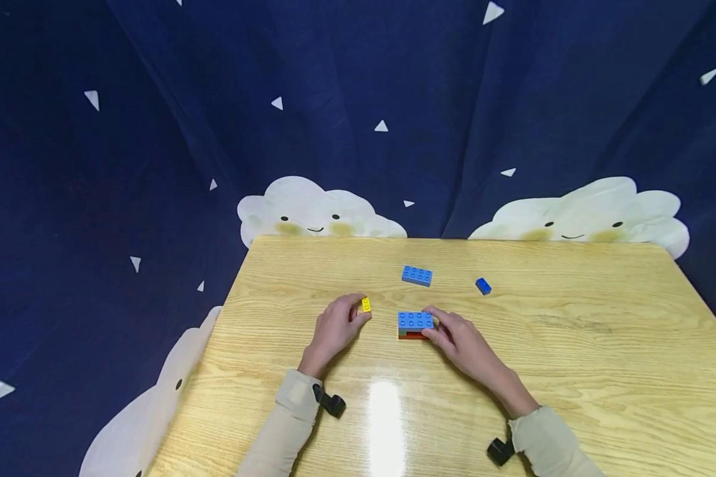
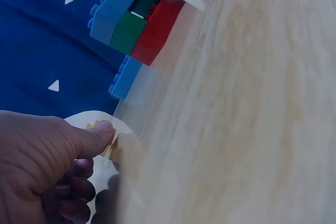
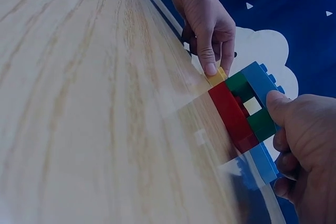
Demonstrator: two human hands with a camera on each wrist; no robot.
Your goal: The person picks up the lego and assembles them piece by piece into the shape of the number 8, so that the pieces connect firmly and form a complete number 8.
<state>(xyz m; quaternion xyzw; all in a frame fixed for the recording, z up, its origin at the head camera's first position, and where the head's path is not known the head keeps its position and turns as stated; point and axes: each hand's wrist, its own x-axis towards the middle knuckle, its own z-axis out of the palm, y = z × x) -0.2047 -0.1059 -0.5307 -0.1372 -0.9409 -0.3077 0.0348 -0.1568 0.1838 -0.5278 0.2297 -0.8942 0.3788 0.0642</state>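
Observation:
A small yellow brick is pinched between the thumb and fingers of my left hand, at the table surface. To its right stands a stack of toy bricks: a red brick at the bottom, green bricks at both ends above it with a gap between, and a blue brick across the top. My right hand grips this stack at its right end, thumb on the near side. In the right wrist view the thumb lies against the blue top brick.
Behind the stack lies a loose blue brick with two rows of studs. A smaller dark blue brick lies farther right. The wooden table ends at a dark blue curtain with white clouds and triangles.

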